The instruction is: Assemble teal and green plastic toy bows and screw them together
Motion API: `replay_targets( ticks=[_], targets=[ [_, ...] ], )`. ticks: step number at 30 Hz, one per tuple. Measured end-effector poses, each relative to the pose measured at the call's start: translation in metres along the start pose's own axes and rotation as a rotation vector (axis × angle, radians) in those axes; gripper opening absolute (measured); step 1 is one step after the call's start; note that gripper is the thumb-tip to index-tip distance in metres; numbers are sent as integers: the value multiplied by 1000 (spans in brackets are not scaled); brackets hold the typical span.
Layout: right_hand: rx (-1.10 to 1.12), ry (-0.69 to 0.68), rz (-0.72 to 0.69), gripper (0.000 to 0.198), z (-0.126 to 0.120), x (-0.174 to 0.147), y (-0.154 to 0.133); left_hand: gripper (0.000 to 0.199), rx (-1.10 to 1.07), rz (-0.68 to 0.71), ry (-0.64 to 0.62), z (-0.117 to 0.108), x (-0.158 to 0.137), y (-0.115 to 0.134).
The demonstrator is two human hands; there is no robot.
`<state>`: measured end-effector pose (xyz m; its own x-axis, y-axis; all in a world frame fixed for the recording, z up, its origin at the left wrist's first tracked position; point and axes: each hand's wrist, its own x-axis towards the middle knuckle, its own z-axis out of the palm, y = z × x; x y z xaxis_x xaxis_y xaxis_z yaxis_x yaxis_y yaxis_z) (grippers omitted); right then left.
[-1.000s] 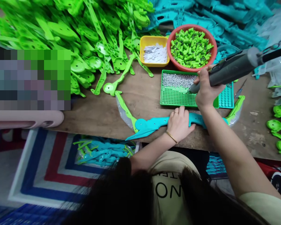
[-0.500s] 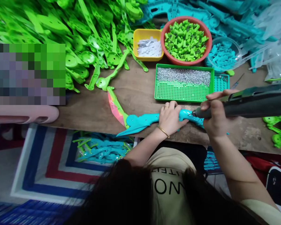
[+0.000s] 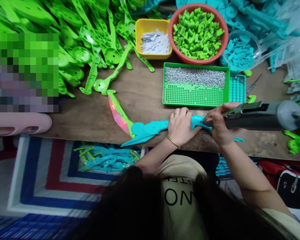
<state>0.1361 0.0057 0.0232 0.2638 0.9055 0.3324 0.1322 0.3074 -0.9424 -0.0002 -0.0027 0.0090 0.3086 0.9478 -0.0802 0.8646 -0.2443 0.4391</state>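
A blue plastic toy bow [image 3: 150, 129] with a green and pink curved limb [image 3: 119, 115] lies along the table's front edge. My left hand [image 3: 180, 127] is wrapped over its middle and presses it to the wood. In my right hand [image 3: 222, 125] is a dark electric screwdriver [image 3: 255, 115], held nearly level. Its tip meets the blue part just right of my left hand; the exact contact point is partly hidden by my fingers. Behind my hands stands a green perforated tray [image 3: 196, 96] with small silver screws [image 3: 195, 76] heaped along its far side.
A yellow tub [image 3: 138, 36] of white pieces, a red bowl [image 3: 173, 36] of green parts and a clear bowl [image 3: 257, 55] of blue parts stand behind. Green parts [image 3: 35, 16] are piled at left. Below the table sits a striped bin [image 3: 51, 166] with toy parts.
The screwdriver and my right hand have shifted slightly left and its rear has swung nearer and lower. My left hand keeps its hold on the bow. The whole view has moved a little.
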Motion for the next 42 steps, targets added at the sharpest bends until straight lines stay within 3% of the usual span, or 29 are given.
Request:
replay_targets(
  ticks=[2,4,7,11,15,23,26,32,36,42],
  targets=[
    [11,40,-105,27,14,18,-11,46,-10,3,-10,0,0,0],
    [45,162,-206,24,32,44,-18,46,-20,7,-17,0,0,0],
    [95,350,-265,34,58,83,-8,46,-24,9,-7,0,0,0],
    [-50,283,-148,32,76,101,20,45,-14,11,-8,0,-1,0],
    [9,255,-206,32,80,96,35,44,-1,16,-4,0,-1,0],
    [-4,169,-148,34,75,93,51,42,11,15,-5,-1,-1,1],
    [56,212,-193,32,76,91,53,43,14,22,12,1,-2,1],
    [122,216,-196,30,77,94,31,43,23,22,38,4,-2,-1],
    [172,274,-252,22,51,81,-6,47,20,35,52,5,-2,-2],
    [103,179,-178,25,1,24,-31,50,6,26,45,5,-2,-2]
  ],
)
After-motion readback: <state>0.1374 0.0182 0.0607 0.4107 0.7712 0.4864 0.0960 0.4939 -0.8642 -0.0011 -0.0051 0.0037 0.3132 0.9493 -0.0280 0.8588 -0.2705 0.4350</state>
